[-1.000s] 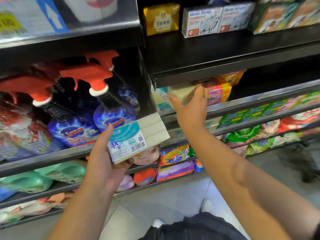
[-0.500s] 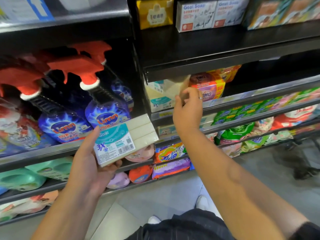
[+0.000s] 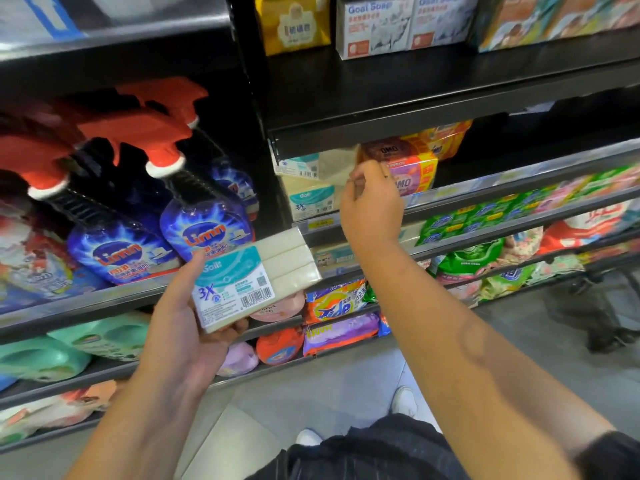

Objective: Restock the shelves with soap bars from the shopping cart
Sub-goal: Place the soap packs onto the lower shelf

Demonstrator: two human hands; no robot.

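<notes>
Head: shelf (image 3: 485, 183), seemingly two soap packs (image 3: 313, 202)

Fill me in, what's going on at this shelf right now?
A person is restocking soap. Their left hand holds a three-bar soap pack out in front of the shelves, waiting its turn. Their right hand is up at the shelf, fingertips at the end of an upper soap pack that lies on a lower soap pack, beside the OMO boxes. It is unclear whether those fingers pinch the pack or just nudge it.
</notes>
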